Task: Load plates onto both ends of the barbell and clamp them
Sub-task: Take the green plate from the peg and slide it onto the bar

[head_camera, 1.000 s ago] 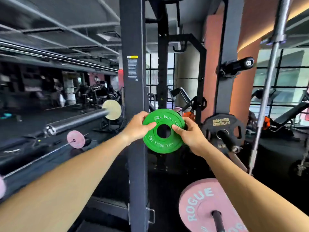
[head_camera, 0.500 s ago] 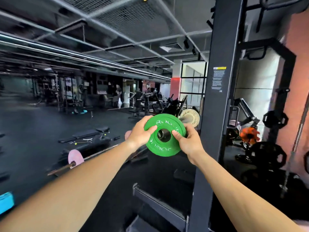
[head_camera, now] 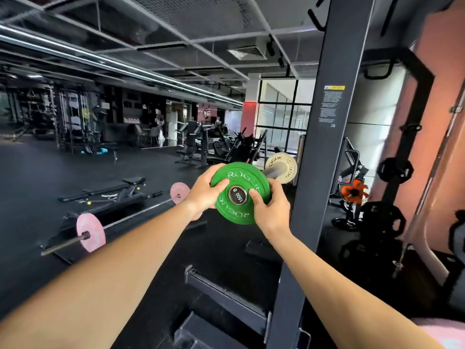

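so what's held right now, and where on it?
The round green Rogue plate, gripped at opposite rim edges: left hand, right hand, thumbs on its face.

A person in a gym is showing two bare forearms, uncovered from elbow to wrist, with no sleeve reaching into view on either side. The left hand [head_camera: 205, 191] and the right hand [head_camera: 270, 210] are wearing no gloves, wraps, rings or watch. At the lower right corner, a patch of pale pink clothing [head_camera: 441, 332] is showing, blurred at the frame edge.
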Demonstrator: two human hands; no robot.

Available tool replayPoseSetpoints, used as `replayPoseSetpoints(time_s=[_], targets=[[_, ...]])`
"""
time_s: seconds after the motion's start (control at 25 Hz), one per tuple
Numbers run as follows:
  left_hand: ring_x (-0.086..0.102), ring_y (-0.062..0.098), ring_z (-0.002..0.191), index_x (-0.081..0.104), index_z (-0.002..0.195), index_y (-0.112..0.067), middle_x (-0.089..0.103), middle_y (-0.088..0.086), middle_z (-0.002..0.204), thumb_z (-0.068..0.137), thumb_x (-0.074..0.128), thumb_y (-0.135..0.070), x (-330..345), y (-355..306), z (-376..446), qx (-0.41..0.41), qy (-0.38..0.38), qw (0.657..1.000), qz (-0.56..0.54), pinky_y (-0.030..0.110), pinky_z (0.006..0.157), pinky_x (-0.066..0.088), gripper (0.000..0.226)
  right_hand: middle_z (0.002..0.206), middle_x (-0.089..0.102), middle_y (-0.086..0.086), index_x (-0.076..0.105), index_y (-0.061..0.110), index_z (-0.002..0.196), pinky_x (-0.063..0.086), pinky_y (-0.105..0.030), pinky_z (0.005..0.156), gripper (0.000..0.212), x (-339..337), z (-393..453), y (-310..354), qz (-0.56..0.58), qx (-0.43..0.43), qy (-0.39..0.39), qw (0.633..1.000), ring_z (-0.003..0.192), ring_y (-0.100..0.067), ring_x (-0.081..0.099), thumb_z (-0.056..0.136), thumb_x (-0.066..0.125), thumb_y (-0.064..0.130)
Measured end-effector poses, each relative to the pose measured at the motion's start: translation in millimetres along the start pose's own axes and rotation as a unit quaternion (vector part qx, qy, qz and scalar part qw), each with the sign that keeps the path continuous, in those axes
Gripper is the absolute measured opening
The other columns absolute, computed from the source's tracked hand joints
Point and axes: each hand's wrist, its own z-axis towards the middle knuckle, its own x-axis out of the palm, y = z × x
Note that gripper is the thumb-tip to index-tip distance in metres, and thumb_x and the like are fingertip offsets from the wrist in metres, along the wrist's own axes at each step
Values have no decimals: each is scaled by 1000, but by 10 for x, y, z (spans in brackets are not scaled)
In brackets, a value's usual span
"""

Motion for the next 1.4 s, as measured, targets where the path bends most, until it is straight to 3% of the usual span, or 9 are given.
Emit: replayPoseSetpoints(time_s=[0.12, 0.24, 0.36, 0.48, 0.6, 0.8, 1.04, 1.24, 1.4], targets=[[68, 23, 109, 51, 131, -36, 63, -1, 127, 99, 58, -21, 61, 84, 183, -6, 15, 1000, -2, 55, 73, 62, 36, 96, 64, 3, 55, 15, 122, 42, -9, 66, 28, -25, 97, -39, -42, -11, 2, 999, 80, -7, 59, 96, 64, 21], [70, 23, 104, 53, 129, -34, 65, 0, 122, 98, 60, -21, 139, 151, 430, -10, 24, 1000, 14, 53, 70, 63, 34, 104, 70, -4, 54, 19, 125, 51, -37, 85, 33, -43, 310, -176, -84, 0, -5, 996, 96, -25, 62, 95, 64, 29], [69, 20, 96, 53, 129, -30, 66, 1, 113, 97, 62, -20, 210, 232, 702, 5, 39, 999, 30, 36, 59, 61, 35, 104, 72, -5, 53, 26, 121, 53, -46, 86, 35, -36, 511, -365, -140, -6, -18, 990, 101, -34, 61, 92, 63, 43], [65, 17, 101, 54, 129, -23, 67, 2, 111, 95, 65, -15, 322, 365, 1042, 38, 48, 997, 53, 26, 77, 55, 36, 101, 71, -4, 54, 29, 121, 54, -48, 83, 41, -67, 781, -557, -180, -3, -37, 983, 99, -35, 59, 88, 63, 50], [63, 12, 104, 55, 128, -22, 67, -2, 114, 94, 66, -16, 482, 520, 1432, 69, 64, 991, 93, 12, 79, 46, 35, 103, 70, -4, 54, 29, 125, 56, -47, 81, 44, -110, 1123, -781, -187, -6, -37, 982, 99, -31, 63, 88, 65, 50], [61, 16, 119, 53, 141, -13, 64, 4, 132, 93, 66, -11, 815, 839, 2212, 119, 76, 981, 130, 23, 103, 44, 49, 108, 65, -10, 55, 23, 132, 51, -43, 85, 53, -154, 1767, -1292, -216, -10, -56, 975, 106, -33, 59, 89, 66, 50], [56, 9, 118, 47, 146, -11, 60, 0, 134, 94, 62, -3, 1250, 1164, 3083, 97, 85, 987, 97, -8, 83, 36, 55, 133, 58, -6, 53, 28, 141, 48, -43, 96, 56, -160, 2564, -1849, -242, -14, -98, 965, 120, -31, 52, 91, 67, 46], [64, 14, 104, 52, 143, -20, 66, -1, 120, 97, 60, -7, 1452, 1412, 3491, 48, 112, 992, 19, 7, 56, 52, 48, 115, 72, -2, 49, 30, 145, 52, -39, 97, 54, -40, 2877, -2083, -173, 10, -117, 978, 108, -24, 65, 94, 66, 36], [73, 0, 84, 56, 135, -31, 73, -5, 115, 98, 61, -17, 1341, 1470, 3655, -7, 196, 980, -15, 37, 64, 63, 39, 111, 72, 6, 51, 26, 143, 50, -38, 101, 55, -67, 2931, -2047, -186, 20, -127, 974, 111, -22, 65, 92, 70, 36]])
